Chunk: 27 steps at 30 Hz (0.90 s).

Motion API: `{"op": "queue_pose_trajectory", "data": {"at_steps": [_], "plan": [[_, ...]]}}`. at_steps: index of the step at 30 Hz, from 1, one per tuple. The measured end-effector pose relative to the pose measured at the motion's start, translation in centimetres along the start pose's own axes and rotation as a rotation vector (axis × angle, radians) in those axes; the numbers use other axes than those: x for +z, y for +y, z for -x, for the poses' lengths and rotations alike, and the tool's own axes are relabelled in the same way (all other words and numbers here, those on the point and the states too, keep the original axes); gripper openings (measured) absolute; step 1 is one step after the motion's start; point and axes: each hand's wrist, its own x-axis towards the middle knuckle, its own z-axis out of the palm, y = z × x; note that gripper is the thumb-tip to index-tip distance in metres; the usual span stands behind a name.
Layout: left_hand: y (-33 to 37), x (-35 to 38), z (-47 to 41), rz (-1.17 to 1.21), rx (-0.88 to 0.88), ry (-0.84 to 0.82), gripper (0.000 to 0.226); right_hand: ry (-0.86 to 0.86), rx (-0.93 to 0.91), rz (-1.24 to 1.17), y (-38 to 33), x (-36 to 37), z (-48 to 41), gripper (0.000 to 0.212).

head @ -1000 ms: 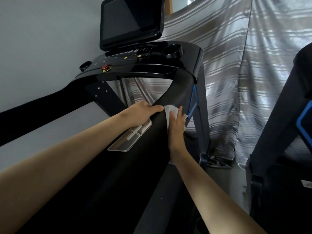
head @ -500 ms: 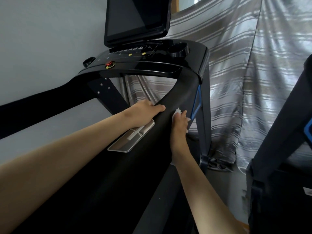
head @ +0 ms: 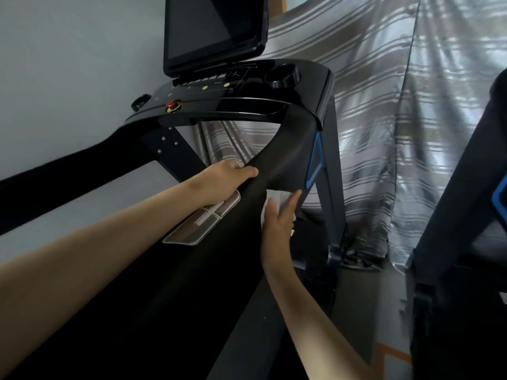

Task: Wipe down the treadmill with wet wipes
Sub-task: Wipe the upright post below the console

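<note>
The black treadmill (head: 288, 157) fills the middle of the view, its right handrail running from the console down toward me. My left hand (head: 222, 179) grips the inner edge of that handrail, thumb on top, just above a silver sensor plate (head: 203, 220). My right hand (head: 277, 220) lies with straight fingers on a white wet wipe (head: 277, 197), pressing it against the outer side of the same rail below the blue trim (head: 315, 163). Most of the wipe is hidden under the palm.
The console (head: 241, 89) holds a dark screen (head: 211, 31), a red stop knob (head: 174, 105) and a cup holder (head: 282, 75). A striped grey curtain (head: 397, 119) hangs behind. A second dark machine (head: 466, 215) stands at the right. The left handrail (head: 68, 171) crosses at left.
My right hand slid the wipe up the outer side of the rail, then back down a little, fingers now spread flatter. The left hand kept its grip.
</note>
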Motion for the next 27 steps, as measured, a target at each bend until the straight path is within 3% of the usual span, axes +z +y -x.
{"op": "queue_pose_trajectory", "data": {"at_steps": [7,15,22,27], "plan": [[0.5,-0.5,0.7,0.001,-0.036,-0.045,0.046,-0.018,0.049,0.000,0.3,-0.5,-1.7,0.074],[0.8,-0.1,0.6,-0.108,0.008,0.023,0.054,0.058,0.017,0.036,0.1,-0.5,-2.7,0.072],[1.2,-0.3,1.1,-0.149,0.023,0.005,0.051,0.045,0.097,0.008,-0.2,-0.6,-3.1,0.077],[1.8,-0.5,1.7,-0.086,-0.066,-0.055,0.044,0.039,0.140,0.001,-0.2,-0.4,-1.8,0.082]]}}
